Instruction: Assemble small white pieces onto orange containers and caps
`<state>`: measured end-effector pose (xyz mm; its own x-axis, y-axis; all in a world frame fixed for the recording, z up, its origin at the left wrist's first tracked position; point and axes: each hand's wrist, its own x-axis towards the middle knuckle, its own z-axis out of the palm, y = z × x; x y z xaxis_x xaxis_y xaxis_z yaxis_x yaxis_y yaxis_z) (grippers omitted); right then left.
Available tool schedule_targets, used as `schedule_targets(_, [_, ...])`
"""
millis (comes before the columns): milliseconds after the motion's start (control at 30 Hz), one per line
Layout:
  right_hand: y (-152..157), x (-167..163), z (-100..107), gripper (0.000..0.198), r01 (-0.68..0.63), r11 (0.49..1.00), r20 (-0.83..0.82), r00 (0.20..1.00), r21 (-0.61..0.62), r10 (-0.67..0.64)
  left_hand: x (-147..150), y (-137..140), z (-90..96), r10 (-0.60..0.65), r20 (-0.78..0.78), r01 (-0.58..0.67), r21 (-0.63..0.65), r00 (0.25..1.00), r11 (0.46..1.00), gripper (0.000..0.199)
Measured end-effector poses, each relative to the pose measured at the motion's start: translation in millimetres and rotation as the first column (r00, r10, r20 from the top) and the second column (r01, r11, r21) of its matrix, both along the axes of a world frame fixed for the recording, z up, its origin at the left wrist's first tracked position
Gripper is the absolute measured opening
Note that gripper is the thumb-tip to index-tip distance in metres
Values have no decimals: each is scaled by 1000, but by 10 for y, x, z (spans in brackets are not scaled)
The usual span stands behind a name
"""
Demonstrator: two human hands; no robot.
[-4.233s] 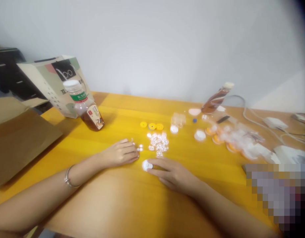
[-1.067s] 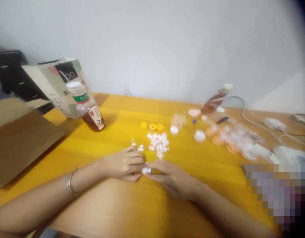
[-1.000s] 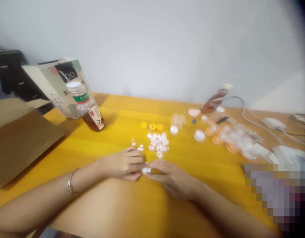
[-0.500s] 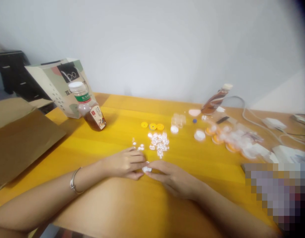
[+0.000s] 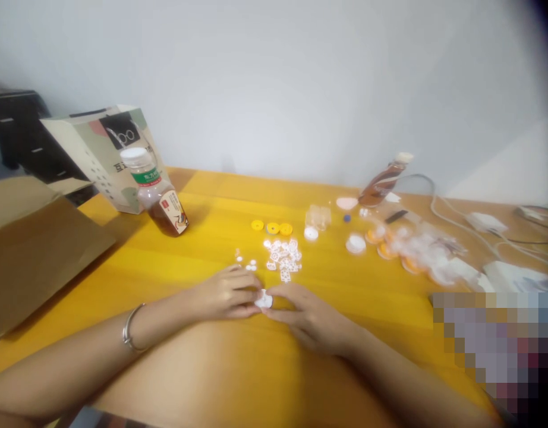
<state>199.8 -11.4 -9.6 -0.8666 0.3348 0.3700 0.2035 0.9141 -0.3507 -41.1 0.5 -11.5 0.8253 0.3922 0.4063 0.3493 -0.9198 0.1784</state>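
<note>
The right hand (image 5: pixel 316 315) has its thumb and forefinger clamped on a white round piece (image 5: pixel 264 299), 1 digit at its far edge and 1 at its near edge. The left hand (image 5: pixel 223 294) brings its bent fingertips against the left side of that same piece; whether they pinch it or only touch it, I cannot tell. The piece is at the grip itself, between the 2 hands, low over the yellow table (image 5: pixel 202 356).

Just beyond the grip, slightly to its right, is a loose cluster of white cut-out pieces (image 5: pixel 284 257). Just beyond the left fingers are a few small white discs (image 5: pixel 251 266). Farther out, past the cluster, 3 yellow discs (image 5: pixel 273 228) lie in a row, 2 of them touching.

Well to the right of the grip are orange discs (image 5: pixel 387 250) among blurred clear plastic (image 5: pixel 416 244). A bottle (image 5: pixel 378 185) stands far beyond the grip on the right; another, a white-capped bottle (image 5: pixel 160 202), stands beyond it on the left, in front of a paper bag (image 5: pixel 91 142).
</note>
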Motion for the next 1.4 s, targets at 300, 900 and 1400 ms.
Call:
schedule_targets(300, [7, -5, -2, 50, 18, 1000, -3, 1000, -23, -18, 42, -43, 59, 83, 60, -64, -272, 995, 960, 26])
schedule_targets(900, [-212, -254, -66, 27, 164, 581, -319, 702, -798, -637, 50, -51, 45, 18, 255, 19, -141, 967, 990, 39])
schedule_targets(1400, [-150, -326, -101, 32, -71, 299, -240, 778, -952, -580, 48, -72, -23, 64, 326, 9, -218, 943, 976, 34])
